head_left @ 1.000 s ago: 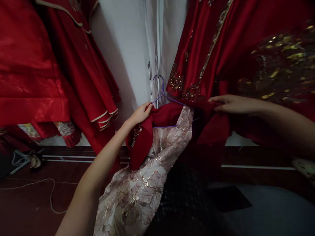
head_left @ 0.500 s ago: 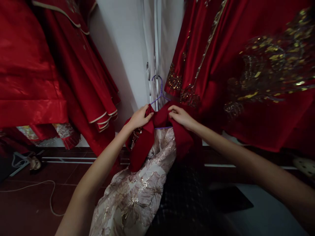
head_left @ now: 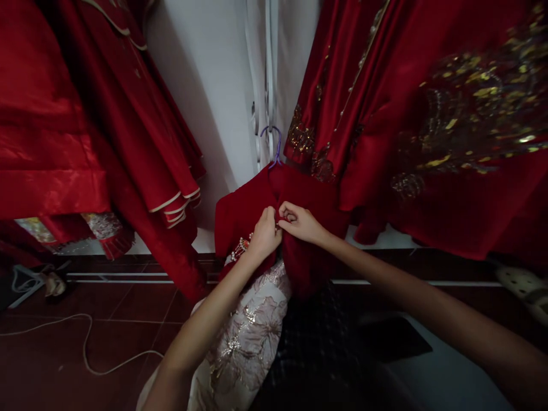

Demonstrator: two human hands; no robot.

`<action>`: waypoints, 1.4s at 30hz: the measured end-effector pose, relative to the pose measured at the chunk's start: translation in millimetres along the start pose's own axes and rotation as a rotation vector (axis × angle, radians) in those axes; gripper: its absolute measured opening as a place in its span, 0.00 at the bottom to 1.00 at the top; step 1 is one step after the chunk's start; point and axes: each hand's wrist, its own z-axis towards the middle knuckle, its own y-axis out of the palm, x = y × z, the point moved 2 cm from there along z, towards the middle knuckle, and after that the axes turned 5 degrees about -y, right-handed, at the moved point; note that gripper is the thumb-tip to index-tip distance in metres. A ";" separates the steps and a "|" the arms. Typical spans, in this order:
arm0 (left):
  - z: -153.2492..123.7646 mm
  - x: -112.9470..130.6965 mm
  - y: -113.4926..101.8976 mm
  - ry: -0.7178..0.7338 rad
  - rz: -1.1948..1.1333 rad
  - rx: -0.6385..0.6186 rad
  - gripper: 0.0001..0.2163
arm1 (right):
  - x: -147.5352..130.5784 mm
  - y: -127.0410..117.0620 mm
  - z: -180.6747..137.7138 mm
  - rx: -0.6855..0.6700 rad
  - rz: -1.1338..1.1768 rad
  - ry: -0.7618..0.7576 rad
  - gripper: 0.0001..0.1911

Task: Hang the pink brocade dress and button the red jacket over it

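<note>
A dark red jacket (head_left: pixel 245 204) hangs on a purple hanger (head_left: pixel 277 145), which is hooked on a pale metal loop by the white wall. My left hand (head_left: pixel 266 235) is closed on the jacket's front edge at the middle. Just beside it, my right hand (head_left: pixel 301 221) pinches the opposite front edge, fingers curled. Whatever small fastening may lie between the fingertips is hidden. Beaded trim (head_left: pixel 240 248) shows on the jacket left of my left hand. Beneath the jacket hangs a pale floral brocade garment (head_left: pixel 257 319) with shiny gold threads, partly behind my left forearm.
Red garments (head_left: pixel 141 114) hang on the left, and red gowns with gold sequins (head_left: pixel 479 108) on the right. A pale cord (head_left: pixel 88 348) lies on the dark red tiled floor. Shoes (head_left: pixel 55 284) stand at the far left, and a pale clog (head_left: pixel 520 285) at the far right.
Both hands have moved down and together from the collar to the jacket's front. The front edges, spread apart before, now meet, covering the top of the floral garment.
</note>
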 end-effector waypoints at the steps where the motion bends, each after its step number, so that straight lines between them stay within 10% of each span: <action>1: -1.3 -0.4 4.0 -0.006 -0.056 0.013 0.12 | 1.7 0.8 -1.9 0.008 0.041 0.003 0.06; 12: -24.3 -4.3 4.5 -0.231 -0.541 0.405 0.10 | 0.7 -2.4 -25.9 0.021 0.336 0.040 0.15; 24: -19.7 6.6 -22.3 -0.051 -0.128 0.090 0.07 | -17.8 -3.3 -27.7 0.146 -0.029 -0.014 0.16; 42: -0.9 16.0 -31.4 0.041 -0.015 -0.042 0.06 | -28.9 -6.4 -33.0 0.269 -0.129 -0.026 0.16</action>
